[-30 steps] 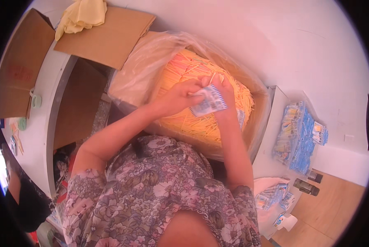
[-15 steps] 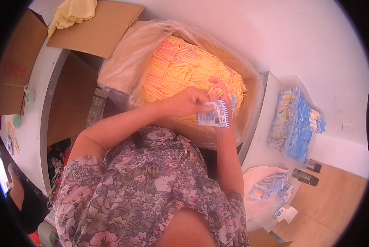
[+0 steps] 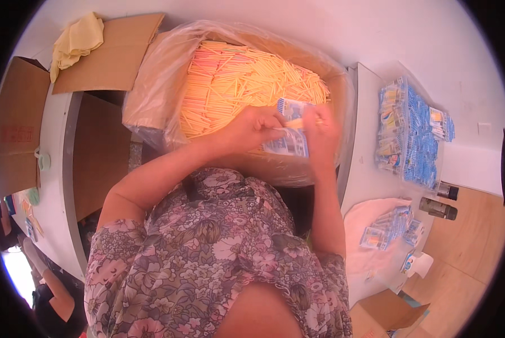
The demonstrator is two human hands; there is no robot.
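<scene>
My left hand [image 3: 257,127] is closed on a blue-and-white plastic packet [image 3: 290,144], pinching its edge. Facing it, my right hand [image 3: 324,130] is blurred by motion, with its fingers curled around a few short yellow sticks [image 3: 295,123]. The sticks point toward the packet; whether their ends are inside it, I cannot tell. Another blue-striped packet end [image 3: 290,105] shows just above the sticks, beside the right fingers. Both hands are over the near right part of a plastic-lined cardboard box [image 3: 280,169], which holds a heap of thin yellow and pinkish sticks [image 3: 247,79].
To the right, a clear bin [image 3: 403,135] of blue packets stands on a white surface. Nearer lie more packets [image 3: 388,228] on a pink cloth [image 3: 356,217]. At left are a cardboard flap [image 3: 108,53] with a yellow cloth [image 3: 78,42] and a white table [image 3: 61,219]. Another person's arm [image 3: 52,281] shows lower left.
My right hand has turned over and now brings the sticks sideways toward the packet. The left hand keeps its pinch. The whole view has shifted slightly.
</scene>
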